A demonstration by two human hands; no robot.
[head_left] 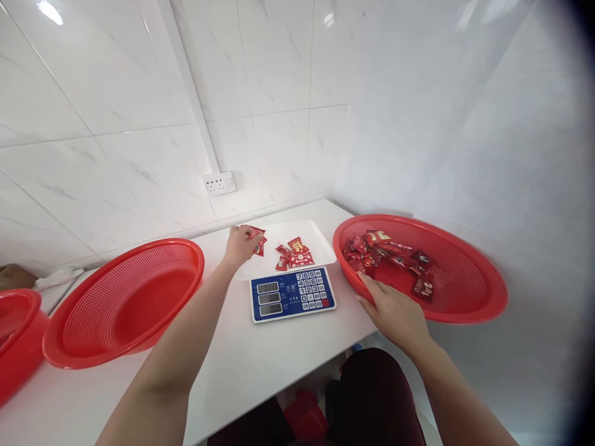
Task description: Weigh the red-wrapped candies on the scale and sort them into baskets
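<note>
My left hand [242,244] is over the left part of the scale's white tray [320,244], its fingers closed on small red packets [259,249]. More red packets [297,254], some with gold or white print, lie in the middle of the tray. In front of it is the scale's blue panel [292,294] with keys and three small displays. My right hand [395,310] rests at the near left rim of a red plastic basket [469,279], fingers stretched and thumb apart. Several red and dark red packets [395,248] lie inside that basket.
A second red basket [125,297] stands on the white table [232,359] at the left, with part of another red basket [18,334] beyond it. A tiled wall with a socket [219,184] rises behind. The right basket reaches past the table's edge.
</note>
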